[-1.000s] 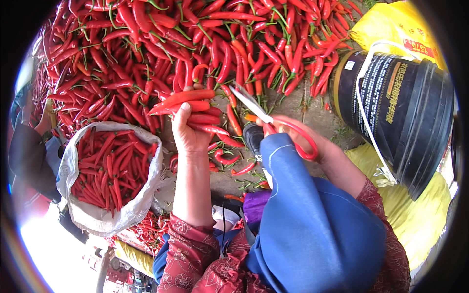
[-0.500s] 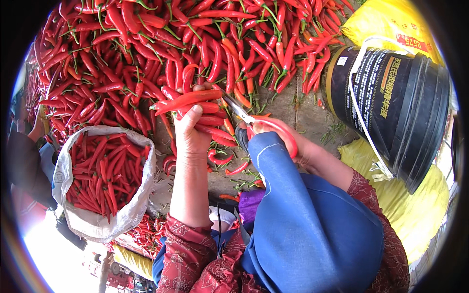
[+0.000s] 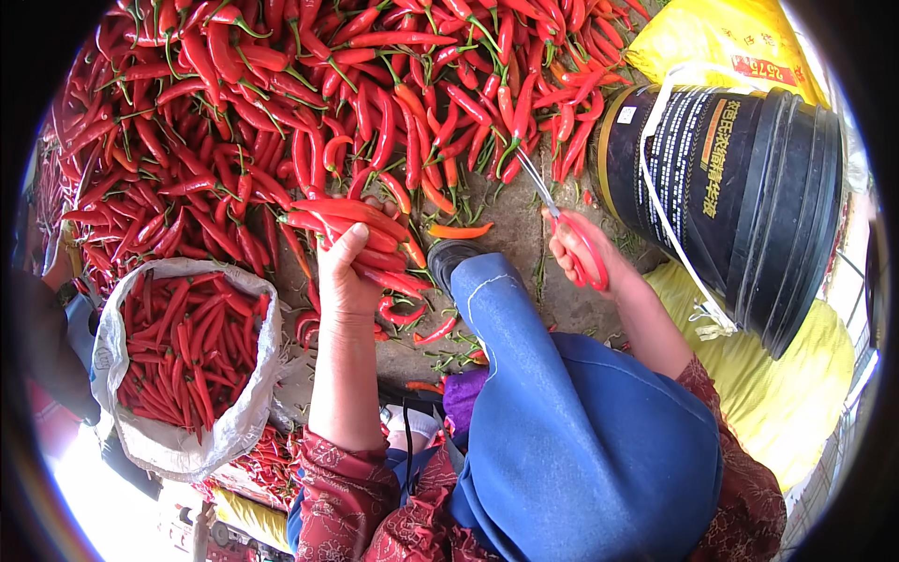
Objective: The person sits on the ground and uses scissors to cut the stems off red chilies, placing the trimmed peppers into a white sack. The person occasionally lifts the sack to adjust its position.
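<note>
A bunch of red peppers (image 3: 361,229) sits just left of the frame's centre, clasped in the left hand (image 3: 345,281), whose thumb presses across the peppers from below while the far fingers are mostly hidden behind them. Above and to the left, the large pepper pile (image 3: 234,112) crowds close to the bunch; to its right a strip of grey floor (image 3: 510,211) leaves room as far as the scissors (image 3: 588,251), with an orange pepper (image 3: 460,230) lying in that gap and a dark shoe (image 3: 449,255) bordering it below. The bunch's long axis runs roughly across the frame, slanting down toward the right. Right of centre, the right hand (image 3: 607,258) is curled around the scissors' red handles, and the blades point to the upper left, their tips at the pile's lower edge, well apart from the bunch. Farther out, a white sack (image 3: 245,412) of peppers stands at lower left, a black bucket (image 3: 693,169) lies tilted at right, and a yellow bag (image 3: 712,42) fills the upper right.
</note>
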Demonstrator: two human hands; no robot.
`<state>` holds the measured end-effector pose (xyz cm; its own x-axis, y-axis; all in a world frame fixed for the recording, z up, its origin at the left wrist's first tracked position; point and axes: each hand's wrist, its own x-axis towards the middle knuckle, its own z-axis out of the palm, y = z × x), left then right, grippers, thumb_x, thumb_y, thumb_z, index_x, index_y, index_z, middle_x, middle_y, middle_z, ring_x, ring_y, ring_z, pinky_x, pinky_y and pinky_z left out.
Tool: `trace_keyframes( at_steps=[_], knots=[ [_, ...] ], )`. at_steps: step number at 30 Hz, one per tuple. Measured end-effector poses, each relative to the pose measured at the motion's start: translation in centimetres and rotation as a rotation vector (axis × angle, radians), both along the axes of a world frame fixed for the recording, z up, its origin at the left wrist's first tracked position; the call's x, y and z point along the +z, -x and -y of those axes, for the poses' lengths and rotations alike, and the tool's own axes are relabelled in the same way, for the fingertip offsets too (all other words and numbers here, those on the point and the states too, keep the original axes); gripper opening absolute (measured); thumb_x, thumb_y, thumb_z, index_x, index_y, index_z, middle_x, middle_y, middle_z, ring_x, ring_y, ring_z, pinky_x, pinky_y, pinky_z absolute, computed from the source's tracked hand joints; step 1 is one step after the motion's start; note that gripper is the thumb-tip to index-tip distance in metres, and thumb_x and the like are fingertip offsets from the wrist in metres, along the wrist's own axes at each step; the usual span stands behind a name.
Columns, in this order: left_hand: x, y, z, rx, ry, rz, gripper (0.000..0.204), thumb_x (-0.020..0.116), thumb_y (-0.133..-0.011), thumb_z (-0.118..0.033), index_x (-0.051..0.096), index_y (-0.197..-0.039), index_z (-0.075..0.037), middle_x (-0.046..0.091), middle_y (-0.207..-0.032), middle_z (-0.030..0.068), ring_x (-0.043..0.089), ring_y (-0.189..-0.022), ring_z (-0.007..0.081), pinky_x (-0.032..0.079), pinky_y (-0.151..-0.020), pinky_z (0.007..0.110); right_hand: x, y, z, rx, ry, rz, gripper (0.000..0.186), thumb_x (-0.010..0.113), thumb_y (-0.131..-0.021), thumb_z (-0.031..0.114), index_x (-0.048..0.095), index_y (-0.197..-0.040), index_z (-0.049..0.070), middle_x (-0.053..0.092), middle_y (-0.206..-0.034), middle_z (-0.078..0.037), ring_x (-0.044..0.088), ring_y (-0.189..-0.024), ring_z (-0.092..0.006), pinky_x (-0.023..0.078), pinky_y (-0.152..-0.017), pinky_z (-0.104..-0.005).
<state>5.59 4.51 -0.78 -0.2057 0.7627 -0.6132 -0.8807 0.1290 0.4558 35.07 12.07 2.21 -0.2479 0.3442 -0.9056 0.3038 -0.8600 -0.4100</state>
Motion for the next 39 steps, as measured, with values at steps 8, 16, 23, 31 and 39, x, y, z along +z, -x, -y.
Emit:
trace_keyframes(
  at_steps=[8,16,23,31,39],
  knots=[
    [-0.5,0.3,0.3,-0.045,0.049,-0.010,0.039,0.064,-0.071,-0.006,0.052,-0.108,0.002,0.059,-0.101,0.0118,0.059,-0.099,0.0290,0.046,-0.091,0.044,-0.9,1.0,-1.0,0.043,-0.032,0.060,0.035,0.059,-0.088,0.033,0.055,-0.114,0.009,0.046,-0.063,0.004,0.043,-0.048,-0.0031,0.032,-0.038,-0.0178],
    [-0.2,-0.7,-0.2,-0.121,0.056,0.011,0.044,0.066,-0.071,-0.009,0.051,-0.111,0.003,0.060,-0.103,0.0128,0.059,-0.097,0.0272,0.048,-0.089,0.042,-4.9,1.0,-1.5,0.194,-0.883,0.413,0.049,0.074,-0.075,0.015,0.052,-0.117,0.004,0.062,-0.078,-0.006,0.058,-0.067,-0.0156,0.048,-0.064,-0.0293],
    [-0.1,-2.3,-0.6,-0.238,0.001,0.016,0.049,0.069,-0.070,-0.015,0.053,-0.111,0.006,0.062,-0.102,0.0150,0.060,-0.095,0.0270,0.049,-0.086,0.039,-8.4,6.2,-9.7,0.375,-1.423,0.689,0.041,0.070,-0.075,0.020,0.055,-0.113,0.014,0.064,-0.084,-0.009,0.063,-0.074,-0.0273,0.051,-0.065,-0.0373],
    [0.5,-3.8,-1.2,-0.282,0.009,0.070,0.062,0.072,-0.065,-0.009,0.044,-0.121,-0.002,0.060,-0.108,0.0125,0.058,-0.099,0.0249,0.047,-0.088,0.038,-3.2,7.4,-5.4,0.012,-0.811,0.046,0.044,0.065,-0.078,0.000,0.051,-0.119,0.007,0.061,-0.086,-0.006,0.060,-0.075,-0.0133,0.050,-0.065,-0.0262],
    [-0.2,-3.3,0.3,-0.351,0.106,0.070,0.061,0.069,-0.066,-0.018,0.048,-0.119,0.002,0.062,-0.101,0.0174,0.062,-0.086,0.0276,0.053,-0.076,0.039,-3.2,10.7,-3.8,0.394,-0.976,0.001,0.047,0.067,-0.076,-0.001,0.051,-0.121,0.006,0.057,-0.078,0.000,0.054,-0.071,-0.0067,0.047,-0.064,-0.0229]
  ],
)
